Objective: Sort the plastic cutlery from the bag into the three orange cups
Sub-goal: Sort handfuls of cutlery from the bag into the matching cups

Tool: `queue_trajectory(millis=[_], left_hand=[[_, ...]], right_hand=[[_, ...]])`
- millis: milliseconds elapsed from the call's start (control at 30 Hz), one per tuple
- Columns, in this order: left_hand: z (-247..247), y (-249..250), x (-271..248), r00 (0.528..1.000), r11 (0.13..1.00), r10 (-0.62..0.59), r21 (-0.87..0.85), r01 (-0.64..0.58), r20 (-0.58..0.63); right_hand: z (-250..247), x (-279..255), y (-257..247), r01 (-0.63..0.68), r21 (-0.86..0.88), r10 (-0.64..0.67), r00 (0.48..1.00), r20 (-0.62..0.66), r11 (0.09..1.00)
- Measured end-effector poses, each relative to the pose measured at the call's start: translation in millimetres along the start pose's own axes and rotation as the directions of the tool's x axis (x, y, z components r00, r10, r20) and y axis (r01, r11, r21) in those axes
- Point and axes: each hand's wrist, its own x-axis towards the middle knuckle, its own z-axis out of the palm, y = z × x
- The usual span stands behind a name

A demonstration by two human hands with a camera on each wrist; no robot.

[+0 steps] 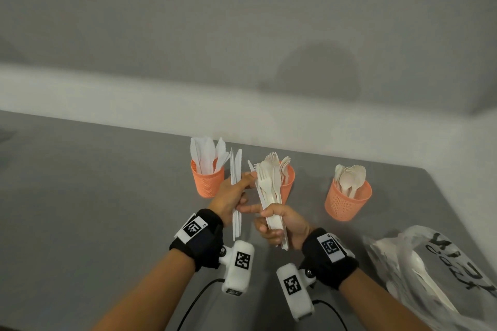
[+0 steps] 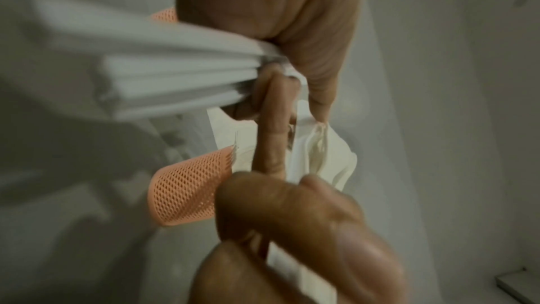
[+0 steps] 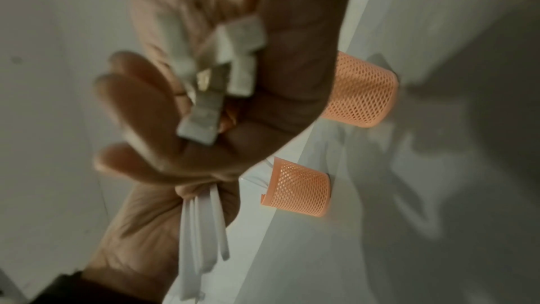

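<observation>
Three orange mesh cups stand in a row: the left cup (image 1: pixel 207 183) has white knives, the middle cup (image 1: pixel 288 188) forks, the right cup (image 1: pixel 347 203) spoons. My left hand (image 1: pixel 242 193) grips a stack of white knives (image 1: pixel 235 169) upright, just right of the left cup. My right hand (image 1: pixel 271 223) grips a bunch of cream forks and other cutlery (image 1: pixel 269 185) in front of the middle cup. The left index finger touches that bunch. In the left wrist view the knife handles (image 2: pixel 175 73) jut from the grip. The right wrist view shows blurred handle ends (image 3: pixel 210 91) in my fist.
A crumpled clear plastic bag (image 1: pixel 430 271) with black writing and some cutlery inside lies at the right on the grey table (image 1: pixel 107 196). A pale wall runs just behind the cups. The table's right edge slants close by the bag.
</observation>
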Motion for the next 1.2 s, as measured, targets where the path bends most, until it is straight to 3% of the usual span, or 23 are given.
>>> queue_trajectory(millis=[133,267,433,667,767,867,1000,1100,1200], left_hand=[[-1.7,5.2,5.3,1.0,0.999,0.0,-0.035,0.0,-0.005],[-1.8,-0.4,13.7,0.991,0.993,0.003,-0.116,-0.019,-0.134],[8.9,-13.5,10.0,0.996,0.997,0.012,-0.074,-0.018,-0.088],[-8.8,-7.7,25.0,0.971,0.963,-0.026,-0.266,-0.04,-0.238],[-29.2,16.8,42.0,0.933,0.984,0.092,-0.114,-0.14,-0.348],[-47.7,56.8,60.4,0.848,0.969,0.236,0.054,-0.24,-0.475],[-61.3,92.9,86.4,0.743,0.903,0.414,0.132,-0.41,-0.526],[-64.0,91.5,102.2,0.735,0.885,0.461,0.198,-0.421,-0.497],[-65.5,68.5,110.8,0.766,0.896,0.441,0.27,-0.352,-0.468]], right_hand=[[2.2,1.2,-3.4,0.043,-0.114,-0.056,0.992,-0.113,0.993],[-1.0,13.0,-2.5,0.164,-0.149,-0.21,0.896,-0.39,0.975],[1.4,17.1,-1.4,0.182,-0.226,-0.265,0.867,-0.423,0.957],[-7.5,23.6,-1.8,0.141,-0.238,-0.251,0.803,-0.54,0.961],[-13.5,23.2,-4.3,0.118,-0.312,-0.279,0.791,-0.544,0.943],[-15.3,23.9,-7.0,0.108,-0.369,-0.31,0.778,-0.547,0.923],[-13.0,25.6,-11.2,0.164,-0.263,-0.282,0.807,-0.519,0.951],[-11.6,27.1,-11.9,0.172,-0.205,-0.253,0.835,-0.488,0.964],[-11.7,26.2,-14.0,0.174,-0.154,-0.227,0.848,-0.479,0.973]])
